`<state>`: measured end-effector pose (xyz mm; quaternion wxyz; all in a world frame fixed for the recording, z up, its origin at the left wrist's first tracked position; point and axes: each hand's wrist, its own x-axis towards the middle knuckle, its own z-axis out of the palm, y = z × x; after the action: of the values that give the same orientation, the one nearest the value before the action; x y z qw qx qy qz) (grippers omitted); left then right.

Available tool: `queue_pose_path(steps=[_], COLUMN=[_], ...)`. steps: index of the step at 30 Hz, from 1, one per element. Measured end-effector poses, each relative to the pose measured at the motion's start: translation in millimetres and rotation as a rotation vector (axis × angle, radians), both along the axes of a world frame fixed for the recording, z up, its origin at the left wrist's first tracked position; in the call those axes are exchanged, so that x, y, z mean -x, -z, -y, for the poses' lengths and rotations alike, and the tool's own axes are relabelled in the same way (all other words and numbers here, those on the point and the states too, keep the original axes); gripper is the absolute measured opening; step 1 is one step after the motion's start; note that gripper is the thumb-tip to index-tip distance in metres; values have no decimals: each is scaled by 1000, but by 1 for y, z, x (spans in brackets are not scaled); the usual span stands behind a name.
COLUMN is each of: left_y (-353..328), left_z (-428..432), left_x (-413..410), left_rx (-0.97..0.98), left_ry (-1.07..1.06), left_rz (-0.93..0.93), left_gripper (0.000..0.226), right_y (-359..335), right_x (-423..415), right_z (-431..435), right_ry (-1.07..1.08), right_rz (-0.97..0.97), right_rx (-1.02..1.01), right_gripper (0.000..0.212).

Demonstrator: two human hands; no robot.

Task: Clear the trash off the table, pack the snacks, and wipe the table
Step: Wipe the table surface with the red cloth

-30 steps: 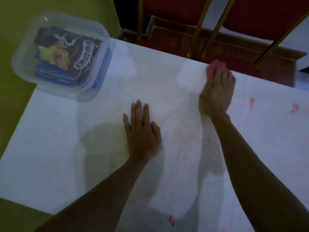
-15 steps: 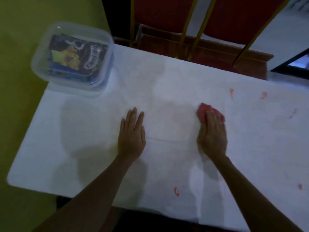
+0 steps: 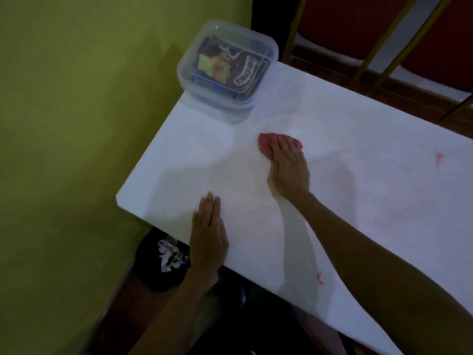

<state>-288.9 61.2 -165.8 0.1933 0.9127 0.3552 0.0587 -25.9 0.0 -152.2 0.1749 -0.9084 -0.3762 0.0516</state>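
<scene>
The right hand [image 3: 288,167] presses a pink cloth [image 3: 266,146] flat to wipe the counter [image 3: 358,149] (left hand [image 3: 208,231], flat, steadies).

A single head-worn camera looks forward and steeply down from above the desk's [image 3: 371,175] near edge, close over it. The desk runs from 8 towards 3 o'clock. A green wall [image 3: 76,124] fills 9 o'clock, and red chairs [image 3: 337,24] stand at 1 o'clock.
</scene>
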Motion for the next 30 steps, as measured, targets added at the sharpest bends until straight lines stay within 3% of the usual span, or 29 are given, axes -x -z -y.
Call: queue_pose_path(steps=[2, 5, 8, 10, 12, 14, 16, 18, 20, 22, 27, 30], left_y=[1, 4, 5, 4, 6, 10, 9, 8, 6, 5, 6, 10], left_z=[-5, -5, -5, -5, -4, -5, -4, 4, 23, 47, 71, 66], left_x=[8, 13, 11, 9, 10, 11, 9, 5, -4, -14, -19, -12], left_rx=[30, 69, 137, 177, 94, 37, 18, 37, 65, 85, 68, 25], left_ry=[-2, 14, 5, -31, -6, 18, 11, -21, -20, 15, 45, 118], left_rz=[27, 64, 97, 73, 26, 11, 16, 10, 3, 6, 1, 8], left_gripper=[52, 52, 52, 56, 55, 53, 52, 51, 54, 56, 59, 59], right_y=[-5, -5, 1, 5, 10, 10, 4, -2, -5, -7, -23, -13], right_x=[26, 91, 142, 162, 166, 153, 137, 135, 150, 178, 245, 225], right_z=[-32, -45, -8, 34, 85, 136, 176, 189, 174, 152, 170, 219], right_ry=[106, -158, -367, -414, -447, -305, -5, 241, 368, 388, 56, 306], right_rz=[-49, -55, -110, -114, -52, -6, -11, -4, -50, -116, -123, -112], right_rx=[26, -28, -32, -2, 67, 81, 71, 104, 130, 129, 197, 310], right_gripper=[70, 72, 56, 56, 62, 67, 59, 56, 68, 78, 78, 82])
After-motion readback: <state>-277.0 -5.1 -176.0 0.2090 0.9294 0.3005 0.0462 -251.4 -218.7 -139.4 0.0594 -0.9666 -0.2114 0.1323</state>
